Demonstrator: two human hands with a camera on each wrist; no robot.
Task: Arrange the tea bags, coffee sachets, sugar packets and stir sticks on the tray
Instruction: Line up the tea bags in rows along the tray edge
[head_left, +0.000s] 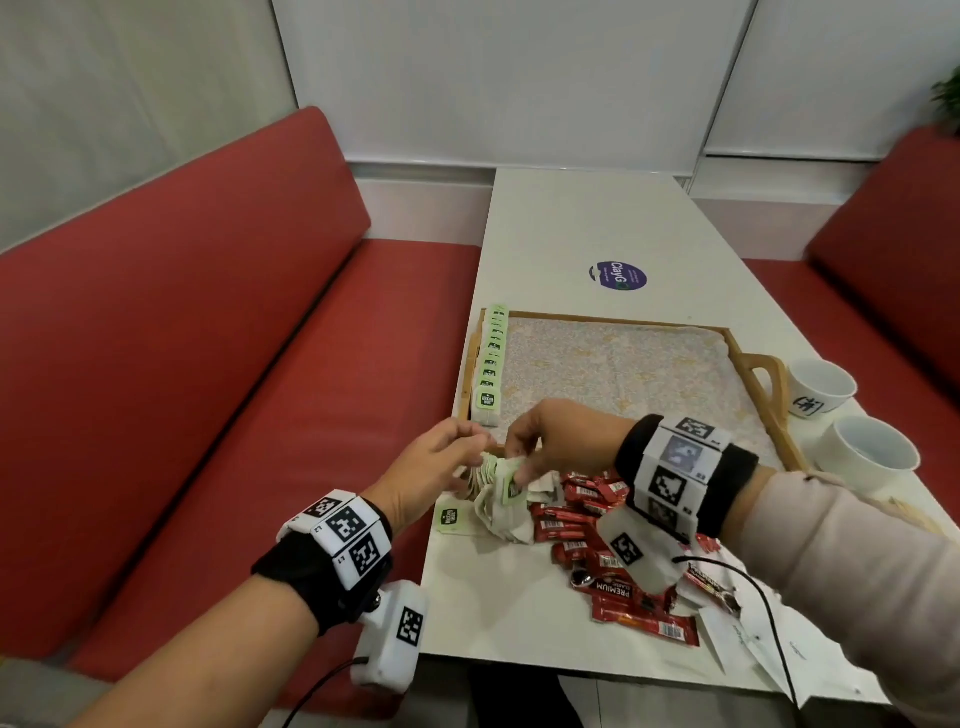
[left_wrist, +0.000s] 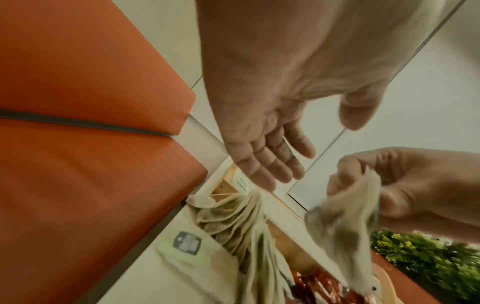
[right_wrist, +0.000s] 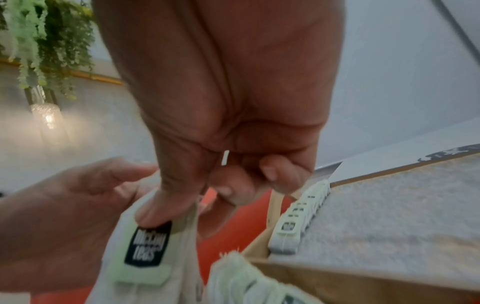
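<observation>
A wooden tray (head_left: 618, 318) with a patterned liner (right_wrist: 389, 216) lies on the white table. A row of green-labelled tea bags (head_left: 491, 358) (right_wrist: 301, 216) stands along its left edge. More tea bags (head_left: 498, 514) (left_wrist: 239, 222) are piled on the table at the tray's near left corner. My right hand (head_left: 519, 467) (right_wrist: 207, 195) pinches one tea bag (right_wrist: 145, 246) (left_wrist: 350, 216) just above that pile. My left hand (head_left: 475, 444) (left_wrist: 272, 164) hovers beside it with fingers relaxed, holding nothing. Red coffee sachets (head_left: 587, 509) lie right of the pile, and white sugar packets (head_left: 748, 639) near the front edge.
Two white cups (head_left: 821, 387) (head_left: 872, 452) stand right of the tray. Pale wooden sticks (head_left: 917, 517) show by my right sleeve. A single tea bag (head_left: 449, 519) lies near the table's left edge. Red benches (head_left: 208, 364) flank the table. A purple sticker (head_left: 618, 275) marks the tabletop beyond the tray.
</observation>
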